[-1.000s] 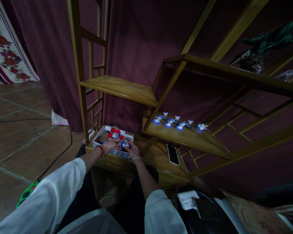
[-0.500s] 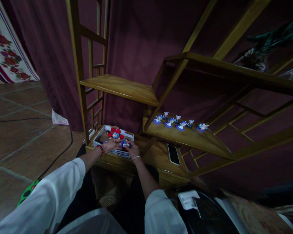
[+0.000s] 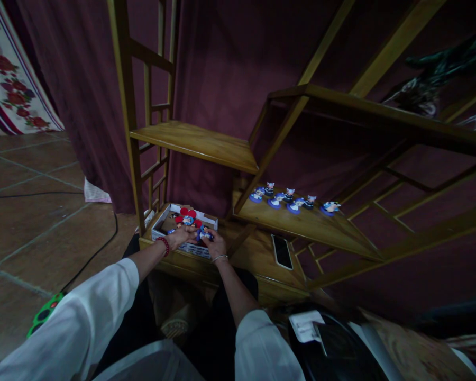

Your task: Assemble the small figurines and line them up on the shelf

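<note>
Mostly blue and white, with darker patches, one small figurine.

Right of the red beaded bracelet is a silvery bangle; below the bracelet, white sleeves, dark trousers.

The held toy is blue and white. The box has white sides with dark marks, and the toys in it show lots of red. The shelf is yellow-brown wood. One bracelet is red; the other bracelet is silver. The sleeves are white. The phone is black with a white edge. The curtain is dark purple. The cloth is white with red roses.
</note>
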A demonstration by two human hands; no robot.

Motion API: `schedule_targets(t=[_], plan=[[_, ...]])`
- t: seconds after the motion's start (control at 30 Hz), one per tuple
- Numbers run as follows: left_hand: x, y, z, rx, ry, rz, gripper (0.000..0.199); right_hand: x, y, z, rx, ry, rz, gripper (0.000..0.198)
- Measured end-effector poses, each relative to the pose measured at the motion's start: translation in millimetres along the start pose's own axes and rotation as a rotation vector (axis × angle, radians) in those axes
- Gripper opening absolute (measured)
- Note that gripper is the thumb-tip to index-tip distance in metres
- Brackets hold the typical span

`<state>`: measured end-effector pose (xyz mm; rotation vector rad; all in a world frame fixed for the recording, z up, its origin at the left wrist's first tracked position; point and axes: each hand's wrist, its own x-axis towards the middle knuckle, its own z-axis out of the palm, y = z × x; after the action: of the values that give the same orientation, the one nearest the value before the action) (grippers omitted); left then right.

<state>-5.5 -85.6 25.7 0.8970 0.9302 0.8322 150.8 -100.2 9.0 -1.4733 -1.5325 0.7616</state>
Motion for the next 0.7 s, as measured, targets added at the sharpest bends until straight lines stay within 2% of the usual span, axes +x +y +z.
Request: schedule_targets(t=[0.2, 0.4, 0.7], plan=[[0.5, 0.3, -1.4, 0.023, -0.004, 0.002, 0.017, -0.8, -5.6, -1.2, -0.069, -0.020, -0.115, 0.021], [0.3, -2.5, -4.0, 0.000, -0.058, 0.037, 0.031, 1.6, -9.2, -5.6, -0.157, -0.080, -0.276, 0.022], [-2.4, -2.0, -3.1, -0.041, -0.054, 0.054, 0.022, 4.3, -14.2, -9.2, -0.231, -0.141, -0.444, 0.025]])
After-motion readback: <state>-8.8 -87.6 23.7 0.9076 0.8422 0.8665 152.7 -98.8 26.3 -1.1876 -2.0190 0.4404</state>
